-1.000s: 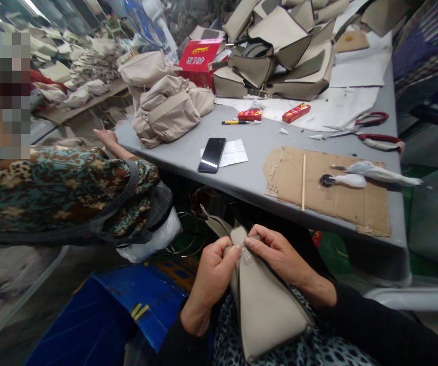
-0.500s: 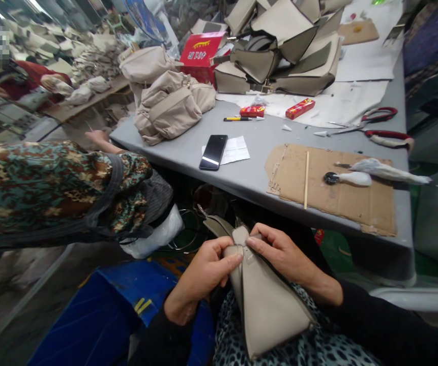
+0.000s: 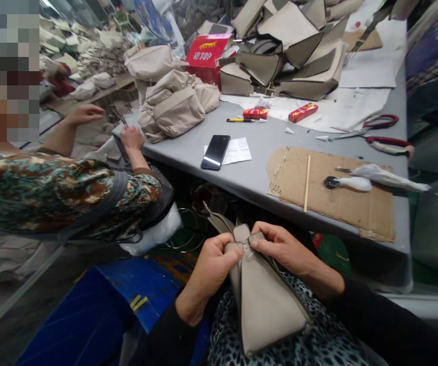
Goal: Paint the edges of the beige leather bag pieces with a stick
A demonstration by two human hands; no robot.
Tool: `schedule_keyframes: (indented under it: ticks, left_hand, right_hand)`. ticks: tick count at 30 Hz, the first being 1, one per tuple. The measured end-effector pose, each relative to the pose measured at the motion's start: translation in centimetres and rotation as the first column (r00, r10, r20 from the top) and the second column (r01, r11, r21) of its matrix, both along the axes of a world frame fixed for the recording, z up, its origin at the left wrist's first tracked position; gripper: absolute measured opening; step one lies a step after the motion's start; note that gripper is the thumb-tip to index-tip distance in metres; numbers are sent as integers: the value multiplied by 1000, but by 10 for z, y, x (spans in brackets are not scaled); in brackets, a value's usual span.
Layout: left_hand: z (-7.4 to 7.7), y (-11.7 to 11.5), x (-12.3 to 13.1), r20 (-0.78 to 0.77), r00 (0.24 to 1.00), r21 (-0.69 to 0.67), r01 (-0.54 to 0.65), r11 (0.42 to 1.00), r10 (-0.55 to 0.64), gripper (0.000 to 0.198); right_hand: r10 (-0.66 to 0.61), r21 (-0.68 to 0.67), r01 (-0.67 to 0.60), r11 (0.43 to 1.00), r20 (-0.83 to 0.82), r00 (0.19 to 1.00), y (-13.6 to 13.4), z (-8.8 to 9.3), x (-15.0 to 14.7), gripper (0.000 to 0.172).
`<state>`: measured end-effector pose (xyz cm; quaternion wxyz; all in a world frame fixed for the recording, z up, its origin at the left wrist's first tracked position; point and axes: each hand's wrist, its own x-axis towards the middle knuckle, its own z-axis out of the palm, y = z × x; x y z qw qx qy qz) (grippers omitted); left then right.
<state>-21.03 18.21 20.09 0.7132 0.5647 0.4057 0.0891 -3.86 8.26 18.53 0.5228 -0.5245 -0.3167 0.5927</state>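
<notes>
Two hands hold one bag: the left hand (image 3: 213, 264) pinches a flap at its narrow end between thumb and fingers, and the right hand (image 3: 285, 251) pinches another just beside it. On the table (image 3: 260, 134) are one phone (image 3: 215, 152), one pen (image 3: 240, 120), two small red boxes (image 3: 302, 112), one large red box (image 3: 206, 53), one pair of scissors (image 3: 381, 122) and one piece of cardboard (image 3: 333, 203) bearing one stick (image 3: 307, 185) and one bottle (image 3: 356, 183). The heaped bags (image 3: 291, 30) overlap too much to count.

The held bag (image 3: 268, 300) is smooth, beige and leather-like, dark-edged, its side panel a long wedge. The stick is thin and straight; the bottle is white, with a dark end. The bag's narrow end sits between the hands; its wide end rests below them against the spotted cloth (image 3: 234, 325) of the lap.
</notes>
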Motion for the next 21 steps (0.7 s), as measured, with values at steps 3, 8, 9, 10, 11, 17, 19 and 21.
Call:
schedule_keyframes:
  ticks: [3,8,9,10,11,17,19,21]
  left_hand:
    - [-3,0,0,2,1000,-11,-11,1000,11,25]
    - [-4,1,3,17,1000,-2,-5,1000,5,25]
    - [-4,2,3,15,1000,-1,-4,1000,4,24]
    - [-3,3,4,11,1000,0,-4,1000,4,24]
    - [-3,3,4,5,1000,0,-3,1000,3,23]
    - [10,3,2,-15,1000,66,19,998,-18,18]
    - [15,7,9,-20,1000,140,27,990,-25,24]
    - [18,25,29,24,996,191,74,979,-80,33]
  right_hand:
    - [-33,-9,33,999,-26,999,0,-1,-3,31]
    - [-60,-20,60,998,-3,998,1,0,-3,29]
    - [-61,-23,61,998,2,998,1,0,-2,29]
    - [-60,-25,60,998,4,998,2,0,-2,29]
    - [-58,-27,58,998,1,998,2,-1,-1,28]
    - [-97,-33,98,995,20,995,4,1,-13,25]
    - [-115,-18,117,993,79,990,7,0,-12,24]
    - [-13,11,12,1000,146,989,18,-2,7,23]
